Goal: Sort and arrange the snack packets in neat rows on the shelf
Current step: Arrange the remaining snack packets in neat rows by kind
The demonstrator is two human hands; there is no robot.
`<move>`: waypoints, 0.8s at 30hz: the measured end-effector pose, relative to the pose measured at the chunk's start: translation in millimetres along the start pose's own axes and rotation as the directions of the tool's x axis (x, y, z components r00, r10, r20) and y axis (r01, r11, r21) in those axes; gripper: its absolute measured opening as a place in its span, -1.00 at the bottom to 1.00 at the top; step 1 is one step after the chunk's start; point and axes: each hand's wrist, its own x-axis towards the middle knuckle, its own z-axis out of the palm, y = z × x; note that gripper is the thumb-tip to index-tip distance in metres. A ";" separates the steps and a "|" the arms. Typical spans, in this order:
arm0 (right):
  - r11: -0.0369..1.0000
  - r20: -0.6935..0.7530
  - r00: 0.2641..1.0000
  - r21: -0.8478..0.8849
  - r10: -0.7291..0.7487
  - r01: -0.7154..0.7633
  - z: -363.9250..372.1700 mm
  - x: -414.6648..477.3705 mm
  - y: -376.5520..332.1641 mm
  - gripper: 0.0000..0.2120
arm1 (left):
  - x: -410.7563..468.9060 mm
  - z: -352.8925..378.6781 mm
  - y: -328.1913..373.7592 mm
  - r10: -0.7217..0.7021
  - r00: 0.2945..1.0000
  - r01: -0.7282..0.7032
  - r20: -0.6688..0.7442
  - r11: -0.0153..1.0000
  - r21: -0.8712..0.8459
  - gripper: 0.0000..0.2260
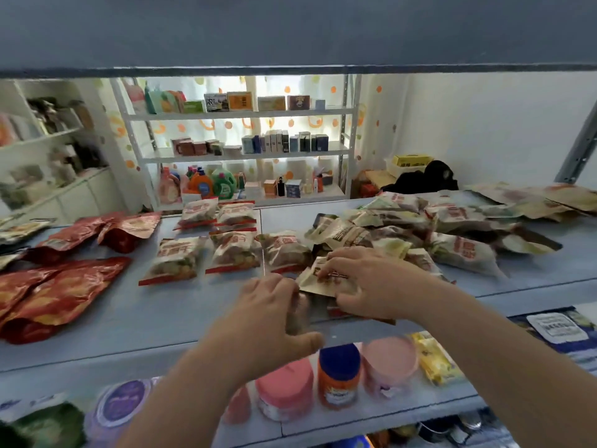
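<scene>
Nearest to us, below and in front of the cream packet [318, 279], an orange jar [338, 376] with a blue lid stood between two pink-lidded jars [286, 389] on a lower board. Above them, the person's left hand [268, 312] reached in just left of the cream packet. Its fingers were smeared by motion beside a blurred wrapper, and we could not tell whether it gripped anything. The right hand [368, 279] lay on the cream packet itself, fingers spread across its top and thumb curled at its near edge. It grasped the packet where it sat near the front of the blue shelf [129, 318]. Left of the cream packet and a little behind it, we counted five white snack packets [176, 260] with red edges. They lay flat in two rows, three in front and two behind. Farther left of it, red foil packets [58, 292] lay overlapping. Behind and right of the cream packet, a loose heap of packets [420, 227] sprawled in disorder. Far behind it, across the room, a white rack [242, 114] held boxes and bottles.
</scene>
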 end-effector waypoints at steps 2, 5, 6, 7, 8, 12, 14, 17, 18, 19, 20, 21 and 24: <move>0.999 -0.006 0.999 -0.015 -0.044 0.044 -0.3 -0.2 12.6 -0.49 | -1.1 4.6 11.4 -0.037 0.999 0.037 -0.024 0.999 0.000 -0.29; 0.996 0.022 0.996 -0.023 -0.089 0.089 -4.2 6.0 20.6 -0.45 | -3.1 5.7 17.3 -0.126 0.990 0.125 -0.067 0.992 -0.023 -0.36; 0.994 0.018 0.995 -0.031 -0.102 0.103 -6.4 10.3 19.5 -0.43 | -4.7 5.1 17.3 -0.160 0.982 0.157 -0.096 0.987 -0.041 -0.40; 0.992 -0.001 0.993 -0.047 -0.119 0.119 -9.7 15.7 16.9 -0.42 | -7.1 4.2 16.2 -0.196 0.972 0.189 -0.130 0.980 -0.061 -0.45; 0.989 -0.026 0.990 -0.061 -0.137 0.135 -14.2 21.7 12.3 -0.42 | -10.4 2.8 14.5 -0.229 0.959 0.220 -0.164 0.973 -0.075 -0.50; 0.982 0.001 0.984 0.060 -0.180 0.179 -34.3 57.5 -9.2 -0.49 | -35.2 -11.2 -3.7 -0.381 0.883 0.350 -0.273 0.924 -0.157 -0.64; 0.973 0.038 0.984 0.160 -0.177 0.169 -43.8 82.8 -18.6 -0.56 | -47.3 -20.9 -20.0 -0.451 0.838 0.404 -0.306 0.891 -0.207 -0.65; 0.989 0.087 0.986 0.051 -0.143 0.139 -45.6 120.8 -28.2 -0.52 | -56.1 -25.9 -48.2 -0.525 0.783 0.472 -0.332 0.851 -0.232 -0.67; 0.993 0.155 0.981 0.007 -0.120 0.120 -42.5 128.9 -28.7 -0.48 | -55.5 -24.4 -56.3 -0.531 0.777 0.480 -0.338 0.847 -0.228 -0.68; 0.994 0.223 0.969 -0.010 -0.101 0.106 -37.2 136.8 -32.1 -0.42 | -57.4 -23.8 -65.2 -0.537 0.770 0.491 -0.346 0.844 -0.217 -0.69; 0.996 0.276 0.958 -0.019 -0.080 0.089 -31.2 142.4 -35.2 -0.34 | -58.7 -23.2 -73.4 -0.541 0.765 0.501 -0.350 0.841 -0.205 -0.71; 0.997 0.302 0.951 -0.031 -0.064 0.077 -26.4 145.6 -38.5 -0.26 | -59.5 -22.7 -80.9 -0.544 0.762 0.509 -0.351 0.839 -0.194 -0.72; 0.994 0.260 0.965 -0.085 -0.045 0.069 -20.9 153.2 -48.8 -0.28 | -59.7 -22.9 -97.6 -0.518 0.780 0.502 -0.351 0.853 -0.145 -0.80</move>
